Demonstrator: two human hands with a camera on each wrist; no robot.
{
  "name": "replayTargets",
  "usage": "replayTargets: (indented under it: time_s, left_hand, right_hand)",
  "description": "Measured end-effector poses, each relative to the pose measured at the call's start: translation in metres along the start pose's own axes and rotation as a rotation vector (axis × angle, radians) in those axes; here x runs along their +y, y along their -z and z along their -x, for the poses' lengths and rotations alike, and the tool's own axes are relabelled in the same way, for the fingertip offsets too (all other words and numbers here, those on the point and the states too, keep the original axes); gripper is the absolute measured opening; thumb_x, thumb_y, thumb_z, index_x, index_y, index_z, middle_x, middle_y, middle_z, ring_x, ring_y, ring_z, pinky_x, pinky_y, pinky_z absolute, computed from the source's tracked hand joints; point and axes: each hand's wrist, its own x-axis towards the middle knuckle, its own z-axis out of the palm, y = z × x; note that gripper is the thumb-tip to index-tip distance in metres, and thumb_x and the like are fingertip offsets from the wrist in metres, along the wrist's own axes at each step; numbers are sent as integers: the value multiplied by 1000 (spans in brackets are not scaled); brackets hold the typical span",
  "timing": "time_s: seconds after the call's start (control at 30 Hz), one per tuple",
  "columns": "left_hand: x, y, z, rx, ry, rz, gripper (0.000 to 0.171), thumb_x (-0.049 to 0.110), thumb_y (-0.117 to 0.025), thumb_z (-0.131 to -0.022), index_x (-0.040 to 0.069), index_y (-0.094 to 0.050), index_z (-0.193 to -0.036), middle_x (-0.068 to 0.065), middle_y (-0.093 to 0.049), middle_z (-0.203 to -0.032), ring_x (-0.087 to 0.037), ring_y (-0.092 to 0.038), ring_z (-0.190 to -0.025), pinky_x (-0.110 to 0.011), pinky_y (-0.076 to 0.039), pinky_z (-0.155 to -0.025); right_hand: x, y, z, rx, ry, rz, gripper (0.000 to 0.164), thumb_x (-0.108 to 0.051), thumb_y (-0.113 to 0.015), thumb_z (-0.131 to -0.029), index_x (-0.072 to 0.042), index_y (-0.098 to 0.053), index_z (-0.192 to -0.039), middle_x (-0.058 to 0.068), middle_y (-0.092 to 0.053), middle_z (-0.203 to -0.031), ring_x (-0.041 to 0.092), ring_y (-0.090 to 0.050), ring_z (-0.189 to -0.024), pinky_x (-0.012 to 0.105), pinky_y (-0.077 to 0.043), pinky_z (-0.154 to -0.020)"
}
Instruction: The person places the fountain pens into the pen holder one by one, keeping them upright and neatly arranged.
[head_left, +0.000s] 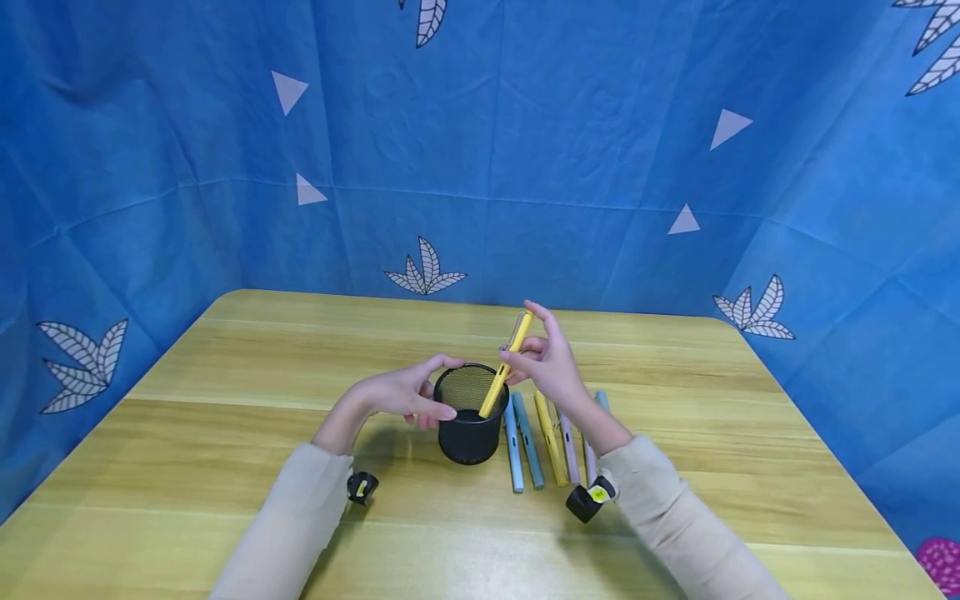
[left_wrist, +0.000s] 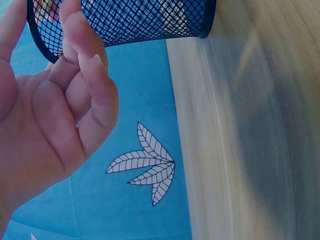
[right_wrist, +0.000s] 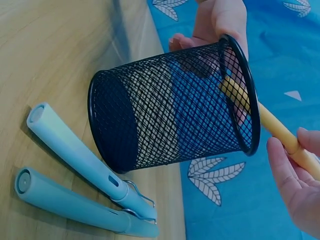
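A black mesh pen holder [head_left: 469, 443] stands upright on the table. My left hand [head_left: 408, 395] grips its rim from the left, thumb at the near side and fingers around the outside; the left wrist view shows these curled fingers [left_wrist: 97, 92] against the mesh. Between thumb and fingers, my right hand [head_left: 547, 360] pinches a yellow pen [head_left: 495, 390], tilted with its clip end up. The pen's lower end is inside the holder's mouth, seen through the mesh in the right wrist view. No other pen shows inside the holder [right_wrist: 155, 105].
Right of the holder, several pens lie side by side: a light blue pen [head_left: 513, 446], a teal pen [head_left: 529, 442], another yellow pen [head_left: 551, 442] and a purple pen [head_left: 570, 454]. The right forearm partly covers others. A blue patterned cloth [head_left: 480, 150] hangs behind the wooden table [head_left: 262, 358].
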Motion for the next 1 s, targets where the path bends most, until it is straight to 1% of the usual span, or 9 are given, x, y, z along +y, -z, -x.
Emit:
replayTargets:
  time_s: [0.1,0.2,0.33,0.5,0.57,0.7,0.8,0.9,1.0]
  left_hand:
    - [1,0,0,0,8,-1,72,24,-64,-83,20,-19,-139,-13,-60,-69,-45,-53,-70,-32,-41,-53]
    - [1,-1,0,1,12,1,72,24,-64,-83,20,-19,-139,-13,-60,-69,-47,-53,-71,-32,-41,-52]
    - [1,-1,0,6,11,-6,72,23,-64,-84,19,-19,-140,-12,-61,-69,-47,-53,-72,-33,-42,-53]
    - [1,-2,1,9,11,-14,71,23,-63,-84,19,-19,-140,-11,-60,-68,-46,-53,-71,-34,-42,-53]
    - [2,-2,1,8,14,-11,71,24,-63,-84,19,-19,-140,-12,-60,-68,-46,-53,-72,-34,-42,-53]
    - [2,-2,1,6,14,-9,72,25,-64,-84,20,-18,-140,-12,-60,-69,-46,-53,-72,-33,-42,-53]
    - [2,-1,1,3,12,-11,73,26,-64,-84,20,-18,-140,-12,-60,-68,-46,-53,-72,-33,-42,-53]
    - [2,-1,1,3,10,-11,72,25,-63,-84,20,-19,-140,-12,-60,-68,-46,-52,-72,-32,-41,-53]
    - [2,-1,1,4,13,-7,71,24,-63,-84,20,-19,-140,-14,-60,-70,-47,-52,-72,-31,-40,-53]
  right_hand:
    - [1,-2,0,-17,8,26,74,8,-62,-78,-15,-26,-138,24,-57,-90,18,-62,-64,41,-51,-55]
    - [2,-4,1,-22,11,54,73,8,-64,-77,-15,-28,-138,25,-55,-93,19,-61,-64,42,-51,-55]
    - [4,-7,1,-30,32,118,71,7,-66,-76,-11,-31,-136,22,-56,-89,21,-60,-64,41,-51,-55]
    - [6,-10,3,-32,100,254,69,4,-71,-72,-6,-37,-131,16,-60,-79,21,-58,-65,32,-50,-54]
    - [6,-10,4,-31,128,288,67,3,-72,-71,-5,-39,-129,14,-61,-76,21,-58,-65,29,-49,-54]
    - [8,-11,4,-37,165,316,62,0,-72,-72,-3,-42,-126,12,-62,-73,20,-57,-65,26,-46,-55]
    - [9,-11,4,-42,185,330,58,-1,-72,-73,-1,-44,-124,12,-62,-71,19,-56,-63,25,-44,-52]
    - [10,-11,4,-45,196,337,54,-1,-70,-74,1,-46,-122,12,-62,-71,17,-54,-61,24,-39,-49]
    - [11,-12,4,-44,186,340,49,0,-69,-76,1,-49,-121,13,-63,-72,16,-52,-59,23,-37,-49]
